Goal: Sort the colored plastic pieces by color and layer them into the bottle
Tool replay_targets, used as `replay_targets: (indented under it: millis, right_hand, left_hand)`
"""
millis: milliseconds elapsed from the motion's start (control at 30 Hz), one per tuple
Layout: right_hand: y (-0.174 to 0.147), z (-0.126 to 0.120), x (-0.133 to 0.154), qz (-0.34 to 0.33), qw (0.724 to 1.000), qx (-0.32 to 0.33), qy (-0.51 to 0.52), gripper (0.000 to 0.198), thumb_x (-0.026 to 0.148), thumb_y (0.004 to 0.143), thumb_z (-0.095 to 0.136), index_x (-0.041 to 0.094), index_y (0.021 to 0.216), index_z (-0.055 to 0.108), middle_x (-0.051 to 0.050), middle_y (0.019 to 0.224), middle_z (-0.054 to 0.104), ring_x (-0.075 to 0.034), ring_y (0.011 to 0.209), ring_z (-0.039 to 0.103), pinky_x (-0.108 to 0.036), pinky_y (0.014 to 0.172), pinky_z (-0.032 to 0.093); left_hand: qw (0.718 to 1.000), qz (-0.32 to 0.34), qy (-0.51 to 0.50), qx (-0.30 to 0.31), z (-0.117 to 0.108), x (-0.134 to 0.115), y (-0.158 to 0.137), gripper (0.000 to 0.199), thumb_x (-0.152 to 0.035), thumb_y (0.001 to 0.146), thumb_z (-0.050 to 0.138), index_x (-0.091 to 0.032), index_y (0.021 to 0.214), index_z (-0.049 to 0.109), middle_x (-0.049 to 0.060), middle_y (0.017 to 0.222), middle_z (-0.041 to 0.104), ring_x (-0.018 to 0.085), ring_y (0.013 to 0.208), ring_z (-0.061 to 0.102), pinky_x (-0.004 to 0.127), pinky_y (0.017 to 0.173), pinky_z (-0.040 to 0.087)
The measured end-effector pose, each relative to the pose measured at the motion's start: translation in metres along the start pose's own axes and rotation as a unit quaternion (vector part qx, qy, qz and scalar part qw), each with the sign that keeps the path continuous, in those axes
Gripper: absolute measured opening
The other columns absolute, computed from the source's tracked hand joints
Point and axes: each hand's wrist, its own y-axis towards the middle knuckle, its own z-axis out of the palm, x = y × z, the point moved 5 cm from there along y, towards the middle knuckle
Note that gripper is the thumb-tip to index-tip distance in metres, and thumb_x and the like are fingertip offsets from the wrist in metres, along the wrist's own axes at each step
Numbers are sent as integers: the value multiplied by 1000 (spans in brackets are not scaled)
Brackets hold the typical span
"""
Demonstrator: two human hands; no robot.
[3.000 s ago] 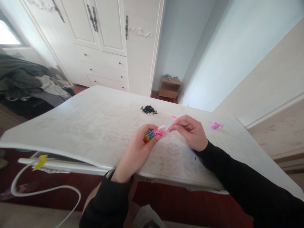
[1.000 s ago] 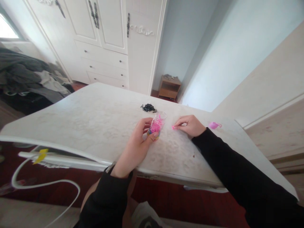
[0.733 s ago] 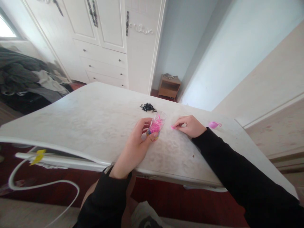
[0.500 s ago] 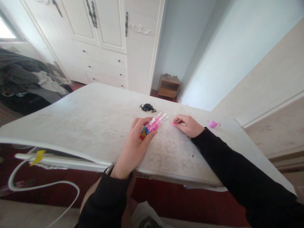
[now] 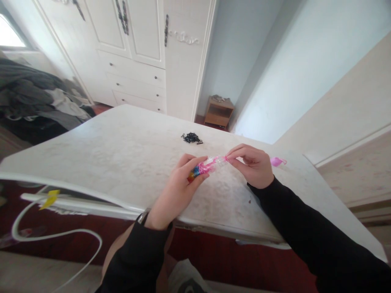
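Observation:
My left hand (image 5: pixel 175 187) is wrapped around a clear plastic bottle (image 5: pixel 210 165) lying tilted with its mouth to the right. Inside it are small pink, blue, yellow and red pieces that look like elastic bands. At the bottle's mouth my right hand (image 5: pixel 253 167) pinches pink band-like strands (image 5: pixel 226 158) between thumb and forefinger. Beyond the bottle lies a pile of small black pieces (image 5: pixel 191 138), too small to name surely. A pink cap-like thing with a loop (image 5: pixel 277 162) sits just right of my right hand, partly hidden by it.
Both forearms rest over a pale table (image 5: pixel 128 150) with a raised white edge. A white cable (image 5: pixel 70 232) loops below its left side. Behind stand a white wardrobe (image 5: pixel 137 73) and a small wooden cabinet (image 5: pixel 218 112). Clothes (image 5: pixel 39 97) are heaped at the left.
My right hand has moved left to the bottle's mouth and now pinches the pink strands there. The bottle is tilted lower, its mouth pointing more directly right.

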Motion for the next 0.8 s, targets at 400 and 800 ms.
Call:
replay_targets:
  millis: [400, 800]
  right_hand:
    - [0, 0, 7, -15, 999, -4, -30, 15, 11, 85, 79, 25, 87, 79, -3, 84, 74, -18, 77, 69, -34, 70, 55]
    - [-8, -1, 0, 18, 1000, -25, 1, 12, 17, 94, 68, 26, 99, 72, -2, 89, 68, -19, 82, 64, -36, 74, 50]
  left_hand:
    - [1000, 8, -5, 21, 2, -2, -2, 33, -22, 99, 64, -21, 132, 65, 7, 120, 60, 18, 111, 62, 29, 94, 54]
    - [1000, 11, -9, 20, 1, -2, -1, 32, -22, 100, 63, -21, 132, 64, 7, 121, 61, 19, 114, 61, 32, 102, 50]
